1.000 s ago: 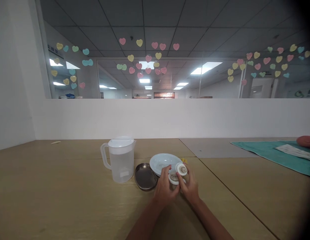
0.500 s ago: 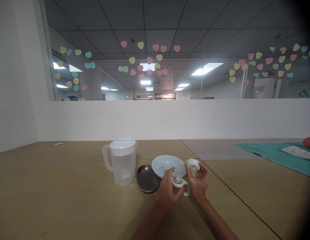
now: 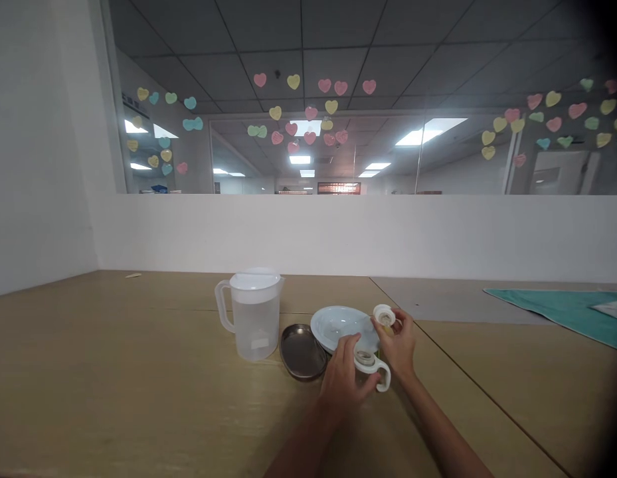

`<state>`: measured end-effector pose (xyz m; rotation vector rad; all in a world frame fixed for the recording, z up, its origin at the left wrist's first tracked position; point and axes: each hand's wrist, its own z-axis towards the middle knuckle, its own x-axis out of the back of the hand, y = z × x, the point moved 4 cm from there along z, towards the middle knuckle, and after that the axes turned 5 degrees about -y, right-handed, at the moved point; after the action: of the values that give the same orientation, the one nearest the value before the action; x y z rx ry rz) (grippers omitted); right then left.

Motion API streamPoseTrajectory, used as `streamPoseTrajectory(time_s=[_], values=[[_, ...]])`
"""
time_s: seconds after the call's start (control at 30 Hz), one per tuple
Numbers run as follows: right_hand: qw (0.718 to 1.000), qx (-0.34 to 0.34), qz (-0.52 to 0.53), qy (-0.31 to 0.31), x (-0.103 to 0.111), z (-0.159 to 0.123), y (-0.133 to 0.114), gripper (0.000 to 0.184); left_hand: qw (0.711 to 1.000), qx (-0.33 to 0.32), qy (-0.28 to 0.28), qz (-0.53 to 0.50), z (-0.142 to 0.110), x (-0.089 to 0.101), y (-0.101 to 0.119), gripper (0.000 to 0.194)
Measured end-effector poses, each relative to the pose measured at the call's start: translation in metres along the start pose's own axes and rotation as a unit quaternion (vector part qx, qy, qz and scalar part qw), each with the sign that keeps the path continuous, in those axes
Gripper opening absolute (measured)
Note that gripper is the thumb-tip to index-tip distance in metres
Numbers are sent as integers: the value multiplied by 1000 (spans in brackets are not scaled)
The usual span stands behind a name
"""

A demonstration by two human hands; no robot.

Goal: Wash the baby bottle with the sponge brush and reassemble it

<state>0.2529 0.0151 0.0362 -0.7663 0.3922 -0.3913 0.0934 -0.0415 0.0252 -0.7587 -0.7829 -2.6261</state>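
Observation:
My left hand [image 3: 344,378] is wrapped round a small clear cup with white side handles [image 3: 368,367], which stands on the wooden table [image 3: 139,392]. My right hand [image 3: 402,342] holds the cup's round white lid [image 3: 384,315] up and to the right of it, over the edge of a white bowl [image 3: 338,325]. The cup's mouth shows open from above.
A clear plastic pitcher with a white lid [image 3: 252,315] stands left of the bowl, holding water. A small oval steel tray [image 3: 302,352] lies between pitcher and bowl. A teal cloth [image 3: 562,309] lies at the far right. A white partition wall runs behind the table.
The lid has come off the cup: my right hand lifted it away up and to the right, while my left hand kept hold of the cup. The view shifted slightly.

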Motion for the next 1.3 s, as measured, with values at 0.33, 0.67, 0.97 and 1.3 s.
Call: streamPoseTrajectory(time_s=[0.33,0.67,0.97,1.3], values=[[985,-5,-158,-73,4,1,12,43,1000,-21,-2,-4,3,3,4,63],[946,-50,-230,-222,-5,-4,12,41,1000,-27,2,4,2,2,3,62],[935,58,-274,-216,-4,-4,9,35,995,-26,23,89,2,5,5,55],[865,333,-361,-104,0,-18,-23,34,981,-16,164,101,-3,30,7,25]])
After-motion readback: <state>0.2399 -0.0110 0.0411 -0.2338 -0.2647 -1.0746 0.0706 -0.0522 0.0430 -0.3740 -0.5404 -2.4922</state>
